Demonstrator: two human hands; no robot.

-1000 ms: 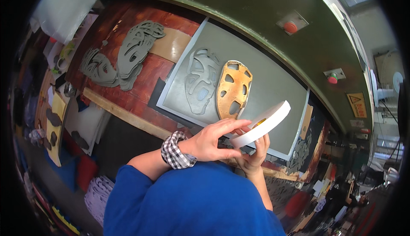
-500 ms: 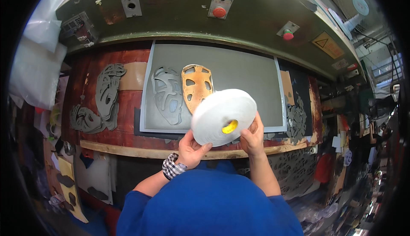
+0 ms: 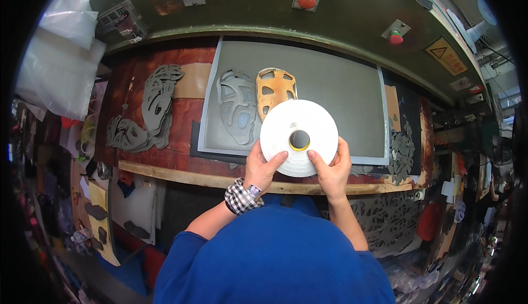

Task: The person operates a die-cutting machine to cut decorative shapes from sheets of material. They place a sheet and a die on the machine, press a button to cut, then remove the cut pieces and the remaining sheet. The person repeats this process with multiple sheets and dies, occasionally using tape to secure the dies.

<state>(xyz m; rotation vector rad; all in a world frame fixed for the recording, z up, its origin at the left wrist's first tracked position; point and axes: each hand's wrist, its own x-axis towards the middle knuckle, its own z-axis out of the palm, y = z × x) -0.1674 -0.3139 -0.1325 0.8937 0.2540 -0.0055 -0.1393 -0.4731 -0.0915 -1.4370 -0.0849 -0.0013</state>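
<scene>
Beyond the far edge of the red-brown surface (image 3: pixel 187 114): a green machine body (image 3: pixel 242 15).
Surface: its wooden front edge (image 3: pixel 176 174) runs nearest the person.
Translucent plastic (image 3: pixel 60 78): shows past the far left corner; from this end I cannot tell whether it holds anything.
Grey sheet (image 3: pixel 341 78): lies flat on the surface, its near edge partly hidden by the white roll (image 3: pixel 300 116).
White roll: held up over the surface's front edge, one flat face turned toward me.
Grip: left hand (image 3: pixel 262 167) and right hand (image 3: pixel 334 176) clasp the roll's lower rim from either side, thumbs on its face, other fingers partly out of sight.
Holding well: I would keep the thumbs level and the support behind even, since the wound layers might slip if the roll tips.
Orange form (image 3: pixel 278 88): pierced with openings, left of the sheet's middle, partly covered by the roll in my view.
Grey cut pieces (image 3: pixel 149 118): stacked toward the surface's left edge.
Grey offcuts (image 3: pixel 401 150): heaped near the right edge.
Core ring (image 3: pixel 300 149): yellow; I make out nothing held inside its dark hollow.
</scene>
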